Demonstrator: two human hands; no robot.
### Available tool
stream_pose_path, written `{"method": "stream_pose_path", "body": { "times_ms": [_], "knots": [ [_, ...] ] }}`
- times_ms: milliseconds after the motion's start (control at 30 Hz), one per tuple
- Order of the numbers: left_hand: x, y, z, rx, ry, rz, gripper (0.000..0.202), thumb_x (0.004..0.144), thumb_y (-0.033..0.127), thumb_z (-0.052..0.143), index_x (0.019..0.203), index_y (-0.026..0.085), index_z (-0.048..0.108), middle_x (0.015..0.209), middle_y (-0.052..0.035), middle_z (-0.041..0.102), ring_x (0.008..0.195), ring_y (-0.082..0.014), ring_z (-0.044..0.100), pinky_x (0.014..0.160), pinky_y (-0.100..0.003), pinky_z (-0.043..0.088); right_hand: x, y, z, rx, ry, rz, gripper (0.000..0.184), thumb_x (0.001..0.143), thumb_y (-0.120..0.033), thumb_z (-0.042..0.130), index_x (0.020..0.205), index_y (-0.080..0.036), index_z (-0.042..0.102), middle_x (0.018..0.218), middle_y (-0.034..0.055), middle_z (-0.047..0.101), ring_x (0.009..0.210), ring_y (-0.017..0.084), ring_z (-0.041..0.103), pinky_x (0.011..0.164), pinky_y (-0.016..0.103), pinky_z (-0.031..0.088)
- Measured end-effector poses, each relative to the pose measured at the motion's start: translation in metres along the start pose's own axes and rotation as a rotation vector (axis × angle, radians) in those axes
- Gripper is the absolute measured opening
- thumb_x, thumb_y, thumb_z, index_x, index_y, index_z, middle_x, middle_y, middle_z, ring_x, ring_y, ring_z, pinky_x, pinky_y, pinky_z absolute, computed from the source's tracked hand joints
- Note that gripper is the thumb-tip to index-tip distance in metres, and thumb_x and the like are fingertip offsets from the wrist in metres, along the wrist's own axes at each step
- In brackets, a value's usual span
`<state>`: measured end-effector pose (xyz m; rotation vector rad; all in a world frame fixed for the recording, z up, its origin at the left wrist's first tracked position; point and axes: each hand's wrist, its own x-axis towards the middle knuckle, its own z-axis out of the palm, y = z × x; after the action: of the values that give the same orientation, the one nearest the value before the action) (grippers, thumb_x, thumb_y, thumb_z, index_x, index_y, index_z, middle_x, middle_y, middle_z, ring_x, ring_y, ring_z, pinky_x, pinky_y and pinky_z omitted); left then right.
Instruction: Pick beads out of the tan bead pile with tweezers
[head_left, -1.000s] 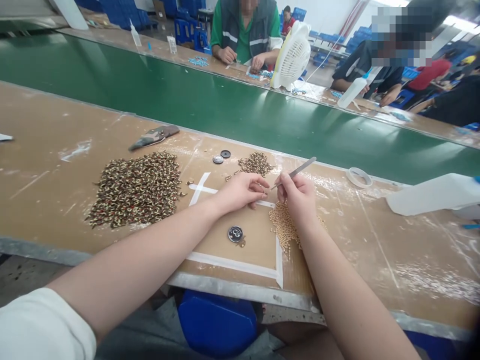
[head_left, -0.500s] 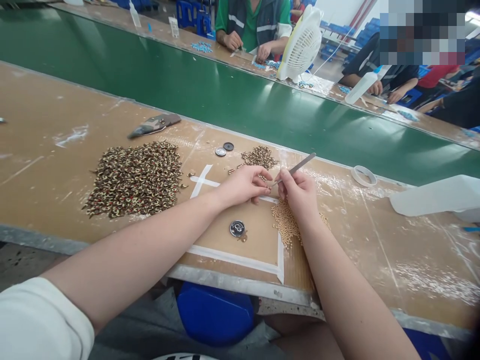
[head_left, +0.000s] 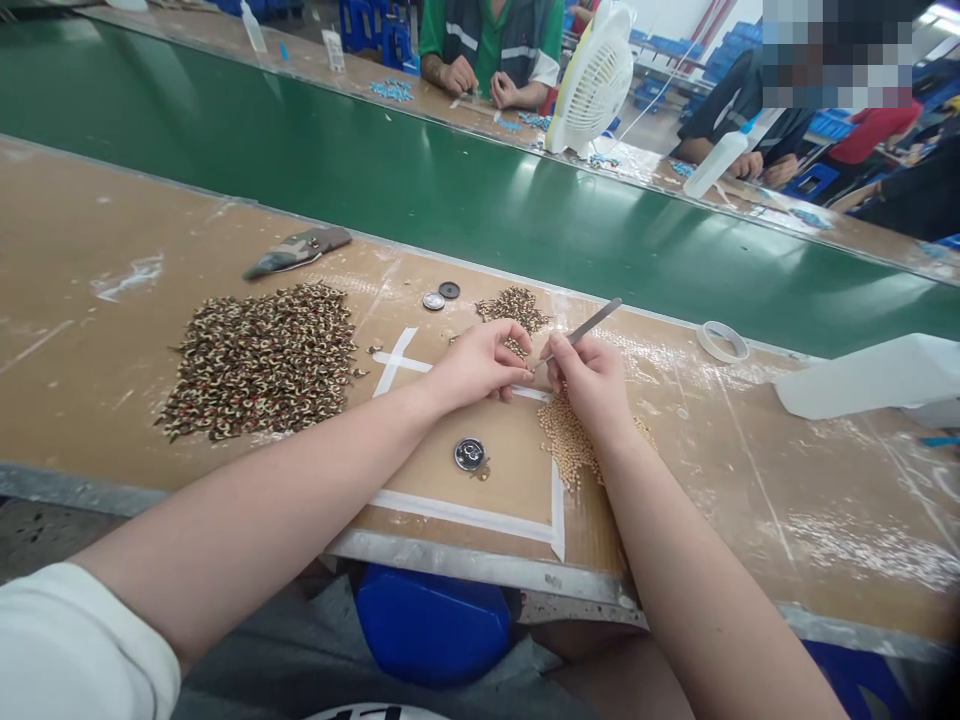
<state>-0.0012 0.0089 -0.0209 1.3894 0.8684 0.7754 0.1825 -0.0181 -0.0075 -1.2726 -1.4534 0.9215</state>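
Observation:
My right hand [head_left: 589,382] grips metal tweezers [head_left: 585,328] whose tips point left toward my left hand [head_left: 480,362]. The left hand's fingers are pinched round a tiny piece I cannot make out, right at the tweezer tips. Both hands hover over a taped white rectangle [head_left: 465,515] on the brown bench. Under my right wrist lies a heap of small beige beads [head_left: 564,440]. A small heap of patterned pieces [head_left: 514,304] lies just beyond my hands. A big heap of the same patterned pieces [head_left: 261,358] spreads at the left.
A round metal cap [head_left: 469,454] sits inside the taped rectangle; two small discs [head_left: 440,295] lie farther back. A tape ring [head_left: 722,341] and a white squeeze bottle [head_left: 862,375] lie at the right. A green conveyor belt [head_left: 375,170] runs behind; other people work across it beside a white fan [head_left: 592,80].
Both hands stay pinched together in nearly the same spot. The camera has shifted a little, so the bench appears slightly higher and to the left.

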Motion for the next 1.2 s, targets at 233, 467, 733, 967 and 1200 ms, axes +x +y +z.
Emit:
{"method": "stream_pose_path", "body": {
  "times_ms": [233, 467, 733, 967, 1200],
  "knots": [
    [-0.003, 0.002, 0.002, 0.132, -0.02, -0.017, 0.028, 0.081, 0.018, 0.074, 0.104, 0.021, 0.059, 0.082, -0.0026, 0.075, 0.055, -0.0119, 0.066, 0.055, -0.027, 0.054, 0.0, -0.002, -0.003, -0.13, -0.01, -0.003, 0.044, 0.092, -0.06, 0.064, 0.074, -0.019, 0.069, 0.049, -0.0037, 0.049, 0.047, 0.011, 0.043, 0.048, 0.027, 0.032],
    [-0.008, 0.009, -0.008, 0.386, 0.066, 0.079, 0.023, 0.082, 0.027, 0.074, 0.103, 0.024, 0.065, 0.089, -0.0033, 0.078, 0.064, -0.0141, 0.066, 0.059, -0.028, 0.049, 0.006, -0.001, -0.018, -0.169, 0.05, 0.016, 0.039, 0.095, -0.052, 0.061, 0.076, -0.019, 0.07, 0.052, -0.0037, 0.047, 0.049, 0.011, 0.042, 0.05, 0.029, 0.03],
    [-0.003, 0.013, -0.035, 0.726, 0.328, 0.127, 0.021, 0.082, 0.03, 0.075, 0.101, 0.025, 0.067, 0.094, -0.0029, 0.078, 0.078, -0.0196, 0.067, 0.067, -0.033, 0.045, 0.001, -0.008, -0.024, -0.597, -0.192, -0.047, 0.043, 0.096, -0.046, 0.059, 0.063, -0.02, 0.052, 0.056, -0.0027, 0.043, 0.055, 0.012, 0.036, 0.055, 0.032, 0.024],
    [-0.007, 0.021, -0.031, 0.817, 0.373, 0.159, 0.021, 0.082, 0.031, 0.075, 0.102, 0.025, 0.07, 0.103, -0.0025, 0.076, 0.076, -0.0171, 0.06, 0.067, -0.033, 0.041, -0.001, -0.012, -0.019, -0.647, -0.257, -0.017, 0.049, 0.096, -0.043, 0.059, 0.058, -0.021, 0.036, 0.053, -0.0046, 0.033, 0.052, 0.011, 0.029, 0.054, 0.033, 0.021],
    [-0.008, 0.021, -0.018, 0.622, 0.333, 0.201, 0.02, 0.088, 0.039, 0.069, 0.1, 0.023, 0.071, 0.098, -0.0018, 0.075, 0.06, -0.0107, 0.05, 0.061, -0.03, 0.04, -0.001, -0.011, -0.017, -0.673, -0.272, -0.037, 0.05, 0.095, -0.043, 0.059, 0.057, -0.021, 0.035, 0.051, -0.0048, 0.032, 0.051, 0.011, 0.029, 0.054, 0.033, 0.02]
  ]
}}
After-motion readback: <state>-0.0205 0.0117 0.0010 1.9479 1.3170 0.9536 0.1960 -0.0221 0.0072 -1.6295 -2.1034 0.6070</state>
